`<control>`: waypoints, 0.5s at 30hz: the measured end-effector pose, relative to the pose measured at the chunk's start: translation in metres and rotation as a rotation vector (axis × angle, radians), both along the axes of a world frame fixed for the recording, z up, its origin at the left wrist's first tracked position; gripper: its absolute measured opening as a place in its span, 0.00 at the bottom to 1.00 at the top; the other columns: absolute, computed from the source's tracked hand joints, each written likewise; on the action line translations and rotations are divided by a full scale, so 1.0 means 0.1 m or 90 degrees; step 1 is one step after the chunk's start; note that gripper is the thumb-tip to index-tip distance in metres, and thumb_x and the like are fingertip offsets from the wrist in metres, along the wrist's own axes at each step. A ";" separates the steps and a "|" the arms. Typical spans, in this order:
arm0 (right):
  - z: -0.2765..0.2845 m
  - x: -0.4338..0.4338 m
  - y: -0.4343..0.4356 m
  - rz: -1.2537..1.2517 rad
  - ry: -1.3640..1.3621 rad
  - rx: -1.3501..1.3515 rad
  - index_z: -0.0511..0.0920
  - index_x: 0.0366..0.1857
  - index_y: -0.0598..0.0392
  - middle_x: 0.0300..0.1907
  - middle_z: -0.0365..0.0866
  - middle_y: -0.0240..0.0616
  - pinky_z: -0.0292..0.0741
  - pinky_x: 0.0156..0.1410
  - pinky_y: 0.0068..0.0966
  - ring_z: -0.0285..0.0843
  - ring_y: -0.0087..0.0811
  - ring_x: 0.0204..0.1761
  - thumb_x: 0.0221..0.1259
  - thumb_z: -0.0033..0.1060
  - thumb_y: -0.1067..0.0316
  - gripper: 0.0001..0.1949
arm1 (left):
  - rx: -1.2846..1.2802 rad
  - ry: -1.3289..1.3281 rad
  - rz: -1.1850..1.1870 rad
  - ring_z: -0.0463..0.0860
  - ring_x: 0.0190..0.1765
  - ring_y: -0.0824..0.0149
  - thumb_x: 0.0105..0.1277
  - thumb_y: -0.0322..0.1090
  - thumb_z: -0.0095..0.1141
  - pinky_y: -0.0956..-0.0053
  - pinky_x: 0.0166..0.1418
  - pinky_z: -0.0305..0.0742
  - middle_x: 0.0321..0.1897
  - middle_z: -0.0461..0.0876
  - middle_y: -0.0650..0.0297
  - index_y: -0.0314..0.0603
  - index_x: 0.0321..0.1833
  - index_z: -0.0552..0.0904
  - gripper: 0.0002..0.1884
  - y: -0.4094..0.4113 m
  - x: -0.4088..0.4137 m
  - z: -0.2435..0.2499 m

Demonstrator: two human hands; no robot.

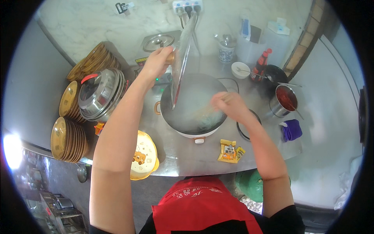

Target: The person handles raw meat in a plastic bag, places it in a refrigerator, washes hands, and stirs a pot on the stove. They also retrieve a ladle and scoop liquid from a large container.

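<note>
My left hand grips the knob of a glass lid, which is held up on edge over the left part of an electric pot. Steam fills the dark pot and blurs its contents. My right hand is closed on what look like chopsticks, blurred, reaching down into the pot. Near their lower end lies a pale, bluish mass, too hazy to name. Two small yellow packets rest on the steel counter below the pot. A yellow-rimmed dish with a printed picture is partly behind my left forearm.
Stacked brown bowls and steel lids stand at the left. On the right are a pan of red sauce, a purple cloth, a sauce bottle, a white bowl and a black cable.
</note>
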State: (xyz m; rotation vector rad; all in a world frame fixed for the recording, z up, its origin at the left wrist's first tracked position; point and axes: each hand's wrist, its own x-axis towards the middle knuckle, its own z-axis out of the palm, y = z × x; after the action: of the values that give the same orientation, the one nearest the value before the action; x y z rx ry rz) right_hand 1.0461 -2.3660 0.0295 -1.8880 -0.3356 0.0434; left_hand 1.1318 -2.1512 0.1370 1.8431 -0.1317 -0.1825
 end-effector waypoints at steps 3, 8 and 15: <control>-0.02 -0.09 0.26 0.071 -0.052 0.022 0.76 0.32 0.62 0.27 0.77 0.36 0.71 0.36 0.21 0.74 0.25 0.28 0.52 0.43 0.73 0.09 | 0.008 0.005 0.017 0.56 0.18 0.79 0.56 0.51 0.43 0.83 0.20 0.50 0.21 0.66 0.72 0.40 0.44 0.72 0.22 0.01 0.02 -0.01; -0.13 0.01 0.20 0.055 0.010 -0.009 0.77 0.31 0.59 0.25 0.78 0.36 0.70 0.36 0.20 0.73 0.25 0.26 0.53 0.46 0.69 0.08 | 0.007 0.002 0.021 0.55 0.18 0.79 0.56 0.51 0.43 0.83 0.21 0.51 0.22 0.65 0.72 0.41 0.44 0.72 0.22 0.02 0.07 -0.06; -0.10 0.00 0.40 0.052 -0.014 0.052 0.77 0.30 0.62 0.28 0.77 0.34 0.71 0.38 0.20 0.73 0.22 0.29 0.52 0.46 0.71 0.08 | -0.031 -0.002 0.014 0.55 0.18 0.79 0.56 0.51 0.43 0.83 0.20 0.49 0.19 0.62 0.73 0.42 0.42 0.72 0.20 0.08 0.16 -0.14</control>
State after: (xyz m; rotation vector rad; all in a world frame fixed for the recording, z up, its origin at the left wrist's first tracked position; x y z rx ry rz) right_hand 1.0463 -2.3259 0.0194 -1.7947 -0.4225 0.0630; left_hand 1.1480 -2.1432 0.1228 1.7954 -0.1172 -0.1590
